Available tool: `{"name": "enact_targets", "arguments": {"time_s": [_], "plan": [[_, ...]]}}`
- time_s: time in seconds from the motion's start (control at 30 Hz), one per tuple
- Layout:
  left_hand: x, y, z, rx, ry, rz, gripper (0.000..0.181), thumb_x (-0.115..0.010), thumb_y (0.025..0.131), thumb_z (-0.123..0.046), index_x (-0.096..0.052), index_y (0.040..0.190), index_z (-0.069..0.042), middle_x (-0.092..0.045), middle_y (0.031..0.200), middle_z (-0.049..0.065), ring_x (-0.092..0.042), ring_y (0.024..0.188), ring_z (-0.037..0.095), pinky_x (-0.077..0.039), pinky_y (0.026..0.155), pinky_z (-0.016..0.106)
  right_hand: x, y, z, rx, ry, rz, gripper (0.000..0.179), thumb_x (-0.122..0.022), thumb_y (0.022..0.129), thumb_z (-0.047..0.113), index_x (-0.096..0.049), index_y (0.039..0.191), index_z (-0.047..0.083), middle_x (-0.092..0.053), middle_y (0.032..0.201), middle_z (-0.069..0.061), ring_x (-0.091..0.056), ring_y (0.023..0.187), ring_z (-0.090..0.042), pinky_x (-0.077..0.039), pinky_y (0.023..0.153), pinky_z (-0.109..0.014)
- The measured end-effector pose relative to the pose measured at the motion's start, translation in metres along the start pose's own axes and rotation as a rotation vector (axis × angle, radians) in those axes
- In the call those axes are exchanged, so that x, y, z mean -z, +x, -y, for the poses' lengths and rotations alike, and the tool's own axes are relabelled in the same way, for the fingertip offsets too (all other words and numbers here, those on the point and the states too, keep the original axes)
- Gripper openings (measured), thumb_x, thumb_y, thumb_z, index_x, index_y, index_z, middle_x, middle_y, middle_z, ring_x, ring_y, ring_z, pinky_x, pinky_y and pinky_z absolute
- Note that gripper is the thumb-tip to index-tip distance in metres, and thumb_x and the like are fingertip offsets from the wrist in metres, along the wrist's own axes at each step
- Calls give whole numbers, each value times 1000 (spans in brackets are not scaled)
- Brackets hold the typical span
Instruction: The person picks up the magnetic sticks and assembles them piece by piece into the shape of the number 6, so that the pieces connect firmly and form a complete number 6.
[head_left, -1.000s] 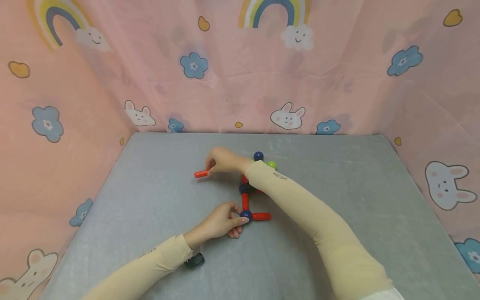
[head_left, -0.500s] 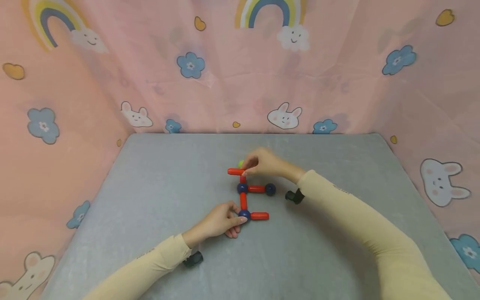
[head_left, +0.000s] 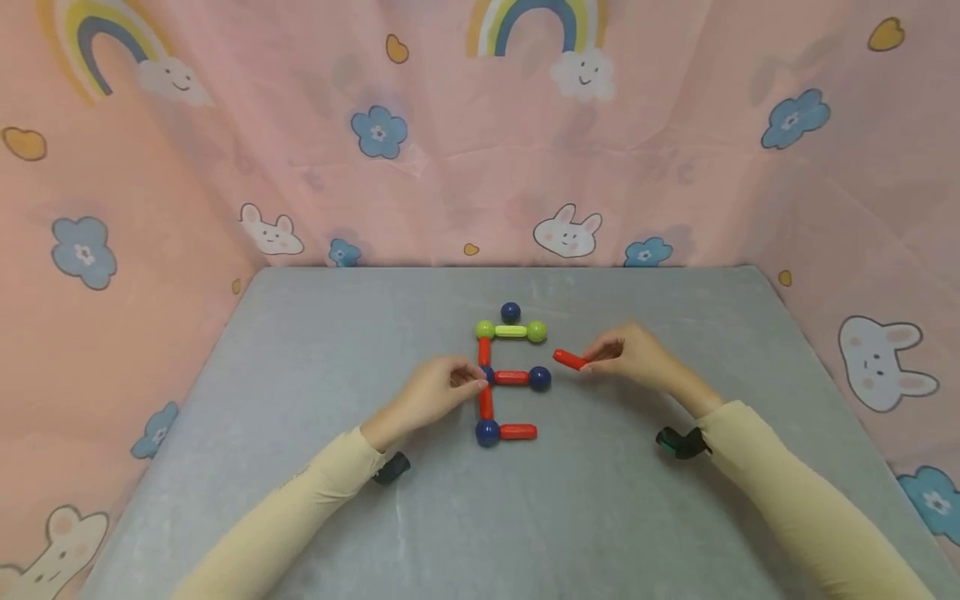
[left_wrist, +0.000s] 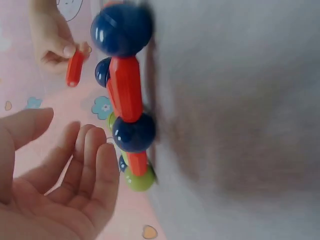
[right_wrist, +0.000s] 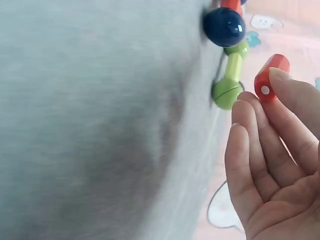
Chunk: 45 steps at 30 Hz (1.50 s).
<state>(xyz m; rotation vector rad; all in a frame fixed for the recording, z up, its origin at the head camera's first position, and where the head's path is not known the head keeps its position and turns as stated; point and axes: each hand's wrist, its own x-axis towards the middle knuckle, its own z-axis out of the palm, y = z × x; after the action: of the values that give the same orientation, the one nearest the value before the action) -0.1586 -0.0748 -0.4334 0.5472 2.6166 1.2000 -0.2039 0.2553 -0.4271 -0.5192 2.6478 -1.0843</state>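
Note:
Magnetic sticks and balls form an E-like shape on the table. Its spine has a green ball (head_left: 485,331) at the far end, red sticks (left_wrist: 126,90), and a blue ball (head_left: 487,432) at the near end. My right hand (head_left: 633,360) pinches a loose red magnetic stick (head_left: 569,359) between thumb and index finger, in the air to the right of the shape. My left hand (head_left: 442,390) hovers at the middle blue ball (left_wrist: 134,132), which it partly hides in the head view. The left wrist view shows its thumb and fingers apart, with nothing between them.
A green stick (head_left: 511,332) and a second green ball (head_left: 536,332) make the far arm. Just behind it sits a loose blue ball (head_left: 511,312). The middle arm ends in another blue ball (head_left: 540,378). Patterned pink cloth (head_left: 450,192) surrounds the grey table (head_left: 337,333).
My right hand has carried the red stick from left of the shape over to its right. My left hand has let go of the near blue ball and moved up toward the middle one.

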Motion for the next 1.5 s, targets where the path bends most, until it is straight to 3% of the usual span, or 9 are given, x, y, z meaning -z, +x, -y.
{"name": "enact_targets", "arguments": {"time_s": [0.27,0.43,0.63,0.87,1.07,1.2,1.3,1.5], "plan": [[-13,42,-19,-170,170,105,21,-71,92,-22,-72,111,-13,-70,109,1,-66,99,13,-55,86,27,-10,-21,-8,-100,-79,-13,17,-83,80,27,-79,90,13,-76,85,-2,-61,71,-9,-49,62,-24],[-24,60,-23,-221,233,192,30,-74,90,-21,-70,118,-12,-66,118,4,-64,111,17,-54,95,28,-18,-22,-5,-107,-123,1,16,-83,79,22,-78,88,9,-74,80,-2,-56,68,-12,-46,58,-25],[-29,74,-25,-239,279,253,37,-76,88,-18,-67,123,-9,-70,122,4,-66,110,18,-53,97,29,-21,-18,1,-101,-168,44,22,-83,79,23,-77,92,6,-71,78,-2,-56,69,-12,-46,61,-26],[-33,83,-19,-236,276,293,37,-72,91,-16,-66,126,-9,-71,122,4,-67,105,15,-54,92,25,-26,-5,4,-114,-152,63,30,-80,83,28,-76,103,6,-72,83,-2,-58,70,-11,-47,61,-26],[-35,86,-15,-238,274,298,38,-73,90,-15,-66,128,-10,-72,119,3,-66,102,15,-53,89,25,-33,-3,5,-126,-93,56,24,-79,83,23,-78,100,5,-73,82,-3,-57,62,-11,-46,54,-26],[-35,87,-14,-249,273,292,38,-73,90,-15,-67,127,-10,-72,116,3,-66,101,15,-53,88,25,-37,-7,7,-134,-55,32,21,-79,83,23,-79,96,8,-74,81,-2,-57,63,-12,-47,55,-26],[-35,88,-12,-253,273,292,37,-73,90,-16,-67,126,-11,-73,113,3,-66,98,14,-53,87,24,-40,-11,9,-165,-5,24,21,-79,83,26,-79,95,8,-74,81,-2,-60,65,-12,-50,58,-27],[-35,88,-10,-257,273,299,37,-73,90,-16,-67,126,-11,-73,112,3,-66,98,13,-53,87,23,-52,-16,17,-314,179,35,30,-81,81,29,-78,98,5,-76,81,-3,-68,68,-11,-58,63,-28]]}}
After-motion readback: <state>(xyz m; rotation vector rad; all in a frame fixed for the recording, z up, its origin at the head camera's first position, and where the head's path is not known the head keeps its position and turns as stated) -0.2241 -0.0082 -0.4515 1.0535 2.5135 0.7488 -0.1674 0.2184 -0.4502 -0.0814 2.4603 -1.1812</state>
